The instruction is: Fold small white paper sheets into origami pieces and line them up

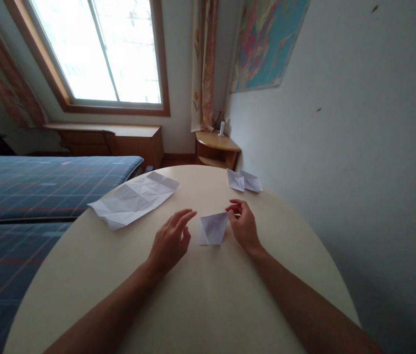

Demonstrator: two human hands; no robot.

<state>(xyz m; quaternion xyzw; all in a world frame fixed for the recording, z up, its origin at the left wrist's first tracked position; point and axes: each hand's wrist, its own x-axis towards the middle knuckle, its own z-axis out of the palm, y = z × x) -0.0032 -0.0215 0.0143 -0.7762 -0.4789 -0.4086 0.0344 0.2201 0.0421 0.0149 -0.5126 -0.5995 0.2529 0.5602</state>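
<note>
While your left hand (171, 237) hovers just left of the folded paper (211, 231), its fingers loosely spread and apart from it, your right hand (244, 226) pinches the far right corner between thumb and fingertips. The piece sits between your hands, around the middle of the pale surface (208, 300), nearer you than the paired folded pieces (244, 181) at the far right and the creased sheet (136, 199) at the left. It should feel very light, springy along its folds yet easily crumpled, so you do best gripping it gently by a corner or a doubled edge. Its drawn-out corner points far and right, into your right hand; the longer diagonal appears to run from the near left corner to that one.
</note>
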